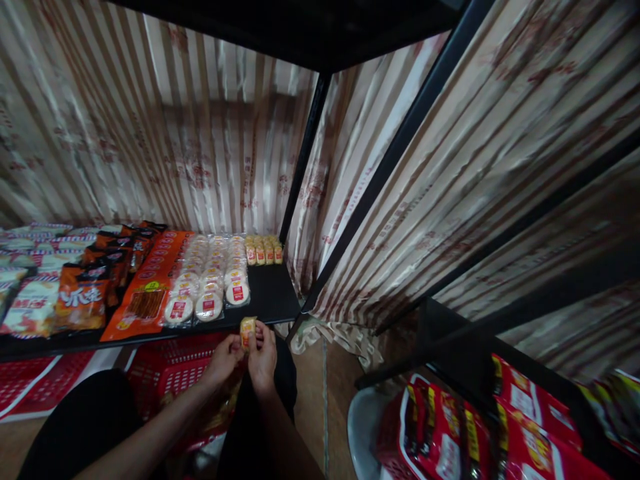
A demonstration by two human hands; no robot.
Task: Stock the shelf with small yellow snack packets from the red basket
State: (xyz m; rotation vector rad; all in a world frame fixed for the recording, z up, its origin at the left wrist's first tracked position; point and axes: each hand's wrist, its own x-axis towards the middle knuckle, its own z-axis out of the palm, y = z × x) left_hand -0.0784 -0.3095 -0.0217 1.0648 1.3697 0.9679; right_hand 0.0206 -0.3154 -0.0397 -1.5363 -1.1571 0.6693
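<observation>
Between my two hands, just in front of the black shelf (274, 293), is a small yellow snack packet (247, 327) with a red label. My right hand (263, 357) grips it from the right, with the thumb across its front. The fingers of my left hand (224, 360) pinch its lower left side. Similar yellow packets (264, 250) stand in short rows at the shelf's right end. To their left lie rows of round white crackers (209, 303) in clear wrappers with red labels.
Farther left are an orange snack bag (143, 303), brown-orange bags (80, 300) and white bags (33, 303). A red basket (165, 363) sits below the shelf by my knees. Black frame posts (305, 153) rise before a striped curtain. At lower right, red packets (435, 420) fill another basket.
</observation>
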